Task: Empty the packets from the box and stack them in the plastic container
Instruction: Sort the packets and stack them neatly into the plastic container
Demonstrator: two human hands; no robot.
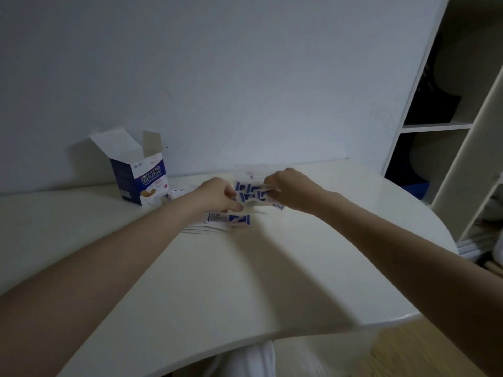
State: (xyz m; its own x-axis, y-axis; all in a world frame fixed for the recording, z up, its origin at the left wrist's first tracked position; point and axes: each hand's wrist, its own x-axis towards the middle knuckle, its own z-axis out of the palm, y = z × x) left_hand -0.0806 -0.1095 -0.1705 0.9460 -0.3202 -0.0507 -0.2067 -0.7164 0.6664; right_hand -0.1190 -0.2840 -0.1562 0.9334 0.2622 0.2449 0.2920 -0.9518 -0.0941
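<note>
A smooth white table [272, 268] with a rounded edge fills the view. The cardboard box [141, 176] stands at its back left, flaps open. The clear plastic container [251, 172] is blurred, half hidden behind both hands. The left hand [217, 194] and right hand [291, 190] pinch flat blue-and-white packets [250, 193] before it; more packets [228, 219] lie below.
</note>
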